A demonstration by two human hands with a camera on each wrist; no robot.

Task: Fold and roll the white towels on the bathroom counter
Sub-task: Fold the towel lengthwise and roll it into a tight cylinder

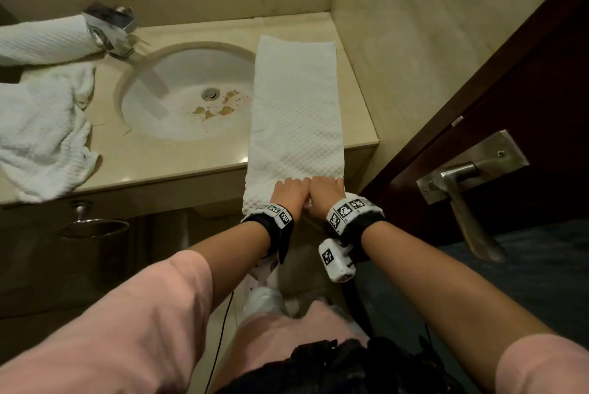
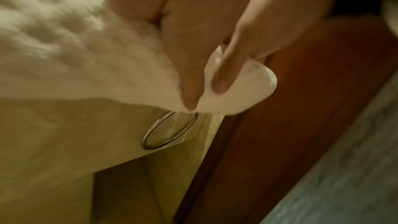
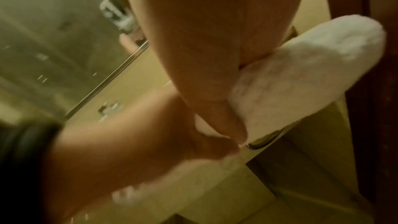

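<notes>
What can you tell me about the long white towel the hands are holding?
The long towel is white with a bumpy, waffle-like weave. It is folded into a narrow strip lying flat on the counter, right of the sink, its left edge overlapping the basin rim. Its near end hangs over the counter's front edge, where the left hand and right hand grip it side by side, curling it into the start of a roll.

A beige stone counter is seen against glossy beige walls, with an oval sink (stained near the drain) set into it. At the counter's right edge, a dark wooden door with a metal handle is seen.
</notes>
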